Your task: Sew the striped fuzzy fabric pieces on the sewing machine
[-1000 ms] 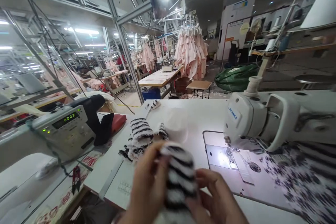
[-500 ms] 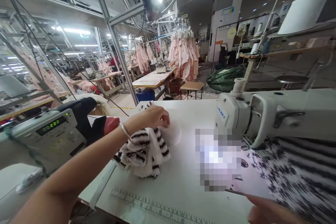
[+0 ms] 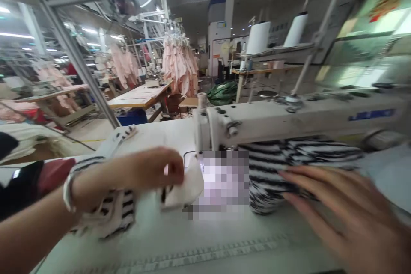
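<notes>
My left hand [image 3: 157, 167], a silver bangle on its wrist, is in front of the sewing machine's needle end, blurred by motion. Its curled fingers pinch a small white fabric piece [image 3: 186, 190] with a dark edge at its left. On the right, my right hand [image 3: 349, 205] is open with fingers stretched out, the tips at a black-and-white striped fluffy fabric [image 3: 269, 171] bunched under the machine arm. The white sewing machine [image 3: 263, 122] stands across the table; a pixelated patch hides its needle area. More striped pieces [image 3: 123, 209] lie beneath my left forearm.
A printed ruler [image 3: 205, 257] runs along the near side of the white tabletop [image 3: 160, 239]. Dark and red cloth [image 3: 56, 175] lies at the left. A metal post [image 3: 77, 64] rises behind. Farther off are hanging pink garments [image 3: 180, 66] and thread cones [image 3: 258, 37].
The view has swung to the right. My left hand has left the striped pile and moved toward the needle with a white piece. My right hand has come up to the striped fabric.
</notes>
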Motion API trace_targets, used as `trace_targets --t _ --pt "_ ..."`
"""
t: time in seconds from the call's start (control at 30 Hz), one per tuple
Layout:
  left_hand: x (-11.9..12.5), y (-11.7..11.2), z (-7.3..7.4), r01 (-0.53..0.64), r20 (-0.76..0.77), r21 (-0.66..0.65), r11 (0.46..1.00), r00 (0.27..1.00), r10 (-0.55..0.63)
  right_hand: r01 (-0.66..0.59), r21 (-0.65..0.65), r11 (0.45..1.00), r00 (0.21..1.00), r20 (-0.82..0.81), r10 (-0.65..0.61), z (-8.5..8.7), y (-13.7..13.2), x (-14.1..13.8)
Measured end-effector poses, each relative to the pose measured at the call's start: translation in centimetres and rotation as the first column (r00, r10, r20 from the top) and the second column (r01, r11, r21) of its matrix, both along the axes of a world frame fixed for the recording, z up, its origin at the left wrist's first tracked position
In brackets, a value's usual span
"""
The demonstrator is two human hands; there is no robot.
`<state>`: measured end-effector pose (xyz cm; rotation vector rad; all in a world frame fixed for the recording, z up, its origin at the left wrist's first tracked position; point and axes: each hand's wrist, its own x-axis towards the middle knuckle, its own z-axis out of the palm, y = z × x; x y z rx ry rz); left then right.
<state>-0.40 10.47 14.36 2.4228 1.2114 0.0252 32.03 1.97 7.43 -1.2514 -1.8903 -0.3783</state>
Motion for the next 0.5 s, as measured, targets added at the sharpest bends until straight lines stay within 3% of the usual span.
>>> trace_targets --t 0.1,0.17,0.23,0.37,0.5 --pt "1.9 -3.1 -5.7 0.087 0.023 -0.055 0.995 0.996 -0.086 -0.051 -0.037 0.998 0.992 0.11 0.055 0.9 1.1 -0.1" --pt "2.8 -4.4 -8.0 0.094 0.104 -0.051 0.994 0.991 -0.088 -0.04 -0.128 0.991 0.995 0.084 0.051 1.2 1.9 -0.2" --pt "3.6 -5.0 -8.6 0.085 0.167 -0.041 0.996 0.983 -0.077 -0.009 -0.182 0.983 0.999 0.033 0.015 1.8 2.6 -0.2" --pt "4.4 -4.4 -7.9 0.058 0.167 0.058 0.997 0.984 -0.067 0.038 -0.194 0.98 0.997 -0.058 -0.051 3.4 2.6 0.1" --pt "1.5 -2.1 -9.6 -0.141 0.061 0.218 0.966 0.99 0.131 -0.087 -0.276 0.957 0.994 0.042 0.102 3.2 2.0 0.2"
